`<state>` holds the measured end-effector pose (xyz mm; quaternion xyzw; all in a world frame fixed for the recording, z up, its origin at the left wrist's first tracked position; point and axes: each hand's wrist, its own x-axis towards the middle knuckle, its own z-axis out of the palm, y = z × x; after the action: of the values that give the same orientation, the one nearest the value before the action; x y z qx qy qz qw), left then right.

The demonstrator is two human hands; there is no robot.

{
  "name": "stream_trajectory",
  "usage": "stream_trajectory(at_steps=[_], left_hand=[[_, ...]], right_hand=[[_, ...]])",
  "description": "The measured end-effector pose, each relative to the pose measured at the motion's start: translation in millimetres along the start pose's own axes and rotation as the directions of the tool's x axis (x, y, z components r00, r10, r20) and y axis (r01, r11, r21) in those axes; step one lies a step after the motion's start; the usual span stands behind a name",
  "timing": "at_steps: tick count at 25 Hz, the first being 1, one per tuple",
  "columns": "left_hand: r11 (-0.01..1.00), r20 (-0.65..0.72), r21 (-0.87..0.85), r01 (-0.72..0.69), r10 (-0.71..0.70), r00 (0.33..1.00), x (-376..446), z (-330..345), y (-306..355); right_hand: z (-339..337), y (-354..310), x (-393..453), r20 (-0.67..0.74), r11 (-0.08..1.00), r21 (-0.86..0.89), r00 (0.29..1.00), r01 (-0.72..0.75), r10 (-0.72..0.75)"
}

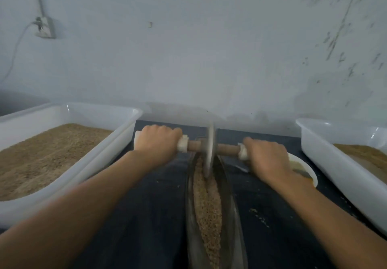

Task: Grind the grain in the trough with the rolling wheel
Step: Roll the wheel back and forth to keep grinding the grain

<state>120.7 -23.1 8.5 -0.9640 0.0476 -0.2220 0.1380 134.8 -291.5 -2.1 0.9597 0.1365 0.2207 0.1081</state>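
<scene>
Item 1: one white tub, left of my left hand, holding a bed of brown grain meal. I read no label or writing on it.

Item 2: one wall socket with a cable hanging from it, high up and far to the left of both hands. No legible marking.

Item 3: my left hand, clenched round the white-wrapped left end of the axle.

Item 4: one rolling wheel, a grey metal disc standing upright between my two hands, on the brown axle that runs from one hand to the other. Its lower edge sits in the grain at the far part of the trough.

Item 5: one trough, long, narrow and dark, running from between my hands back toward me along the dark table. Brown grain lies along its channel. A few grains are scattered on the table on either side.

Item 6: my right hand, clenched round the white-wrapped right end of the axle.

Item 7: one white bowl, just beyond and partly under my right hand, with yellowish contents I cannot identify.

Item 8: a second white tub, right of my right hand, with brown meal inside. No writing is readable anywhere in view.
</scene>
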Motion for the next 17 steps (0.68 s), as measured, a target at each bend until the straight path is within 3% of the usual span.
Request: stream_trajectory(at_steps=[3,7,10,11,12,15,17], left_hand=[[0.999,-0.045,-0.033,0.02,-0.021,0.999,14,6,-3],[0.992,-0.078,-0.107,-0.064,0.056,0.995,-73,-7,8],[0.961,-0.315,-0.127,-0.246,0.196,0.929,-141,-40,7],[0.954,-0.35,-0.127,-0.27,0.212,0.912,-153,-46,3],[0.953,-0.325,-0.125,-0.277,0.224,0.919,-157,-49,1],[0.973,-0.05,-0.09,-0.21,0.207,0.977,-126,-38,5],[0.996,0.033,-0.046,-0.074,0.076,0.997,-74,-16,5]], right_hand=[[5,2,32,-0.008,1.0,0.001,1.0,-0.008,0.008],[-13,7,-50,0.037,0.99,0.015,0.989,0.141,-0.141],[-49,8,-111,-0.111,0.967,0.101,0.969,0.233,-0.222],[-57,9,-120,-0.067,0.973,0.068,0.974,0.22,-0.215],[-60,9,-124,-0.002,0.978,0.053,0.979,0.202,-0.202],[-45,7,-105,0.02,0.982,0.054,0.983,0.18,-0.182],[-18,6,-64,-0.004,0.992,-0.047,0.993,0.121,-0.121]])
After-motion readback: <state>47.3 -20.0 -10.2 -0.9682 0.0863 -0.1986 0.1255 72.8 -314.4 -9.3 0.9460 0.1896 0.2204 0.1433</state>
